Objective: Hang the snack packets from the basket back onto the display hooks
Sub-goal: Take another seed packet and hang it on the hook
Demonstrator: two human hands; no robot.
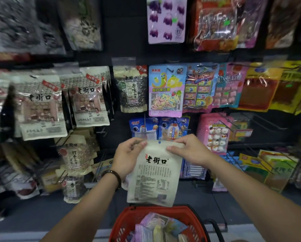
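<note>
Cream packet (155,172) pinched at its top corners by your left hand (127,156) and right hand (188,151), above the red basket (127,222).

The cream packet (155,180) reads 老街口, as do hanging packets (88,102)

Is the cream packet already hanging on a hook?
No, the left hand and right hand hold the cream packet by its top corners.

A shop: snack packets (165,90) on display hooks (233,127), red basket (127,219).
</note>
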